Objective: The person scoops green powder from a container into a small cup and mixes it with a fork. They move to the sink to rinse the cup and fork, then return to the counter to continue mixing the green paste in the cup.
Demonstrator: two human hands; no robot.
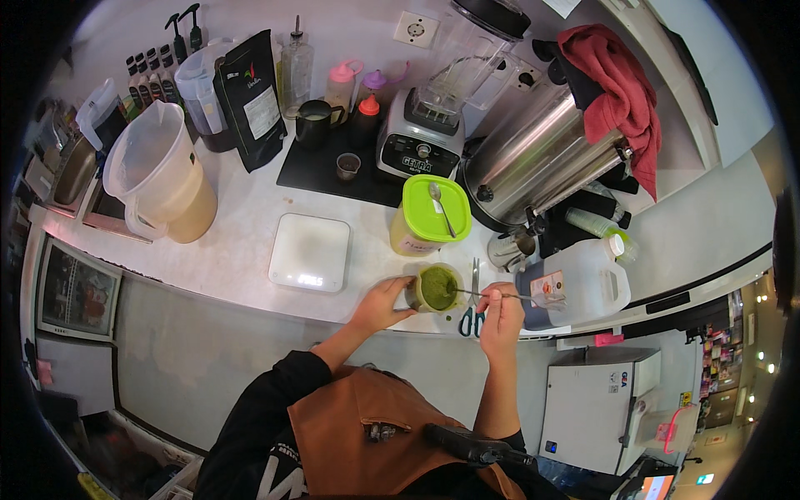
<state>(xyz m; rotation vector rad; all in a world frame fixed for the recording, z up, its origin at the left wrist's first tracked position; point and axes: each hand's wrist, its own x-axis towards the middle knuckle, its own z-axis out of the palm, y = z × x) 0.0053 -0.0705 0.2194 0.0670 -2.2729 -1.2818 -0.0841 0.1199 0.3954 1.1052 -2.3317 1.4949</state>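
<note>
My left hand [381, 307] steadies a small cup from its left side, fingers and thumb around the wall. Inside the cup lies a thick green mixture [437, 289], probably matcha. My right hand [502, 320] pinches a long, thin metal stirring utensil [473, 292]. One end of it dips into the green mixture; the upper end points right, blurred, and its shape cannot be told surely. Teal-handled scissors [473, 320] lie between the cup and my right hand. Just behind the cup stands a tub with a lime-green lid [417, 209], a metal spoon [442, 209] resting on top.
Left of the cup is a white digital scale [310, 252]. A large plastic pitcher [164, 181] holds beige liquid. Behind stand a Getra blender [420, 147], a black pouch [251, 103] and a steel dispenser [525, 165]. A plastic jerrycan [584, 281] stands near my right hand.
</note>
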